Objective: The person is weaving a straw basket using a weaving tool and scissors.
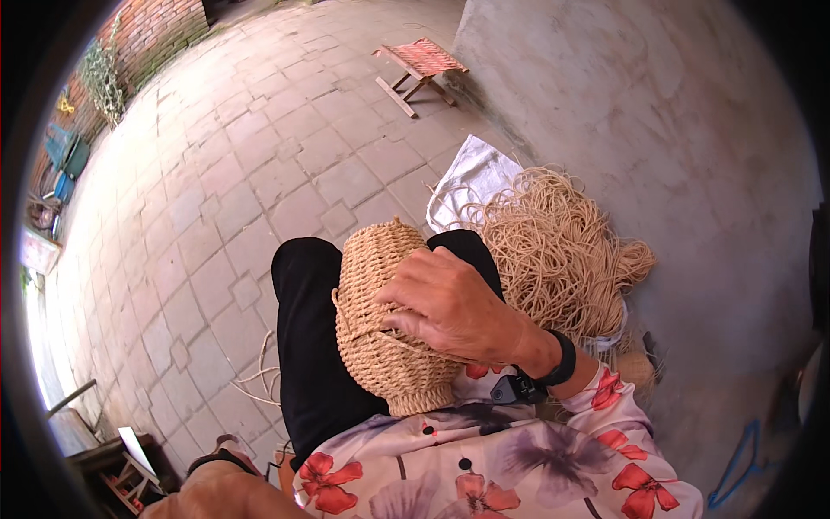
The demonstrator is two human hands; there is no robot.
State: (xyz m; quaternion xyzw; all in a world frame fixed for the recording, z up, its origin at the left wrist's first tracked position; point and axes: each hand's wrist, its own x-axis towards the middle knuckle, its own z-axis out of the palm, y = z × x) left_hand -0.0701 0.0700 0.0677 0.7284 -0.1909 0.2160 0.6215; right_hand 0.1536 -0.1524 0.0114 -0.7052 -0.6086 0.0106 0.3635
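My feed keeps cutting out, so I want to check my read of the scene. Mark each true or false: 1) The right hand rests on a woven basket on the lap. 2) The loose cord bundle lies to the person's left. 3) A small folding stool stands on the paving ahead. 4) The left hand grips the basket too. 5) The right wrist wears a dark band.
1) True: the right hand lies on the woven basket on the lap.
2) False: the cord bundle lies to the right, by the wall.
3) True: the folding stool stands ahead.
4) False: the left hand is low at the picture's edge, apart from the basket.
5) True: a dark wristband.
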